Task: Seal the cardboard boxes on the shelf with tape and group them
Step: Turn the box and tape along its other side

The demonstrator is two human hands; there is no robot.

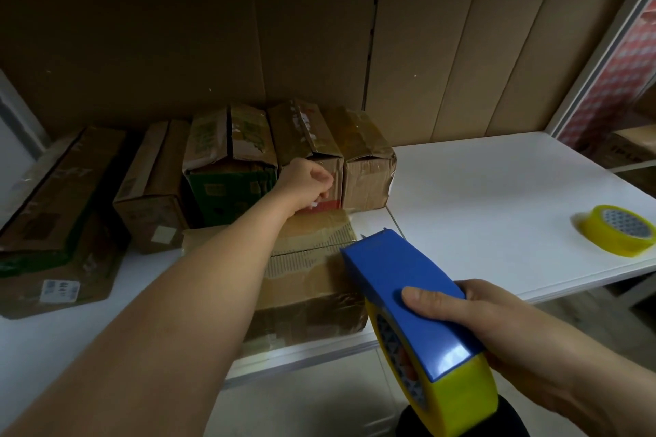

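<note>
While the right hand (497,323) grips 1 tape dispenser (411,301), left fingers (321,181) curl against 1 of 6 boxes (316,259).

A white shelf (497,188) carries a row of worn cardboard boxes along its back: a long flat box (60,223) at far left, a narrow brown box (152,188), a green-printed box (230,167), a taped box (312,138) and a crumpled brown box (365,167), standing side by side. A larger box (312,287) sits at the front edge. A yellow tape roll (617,229) lies flat, well apart, at right.
</note>
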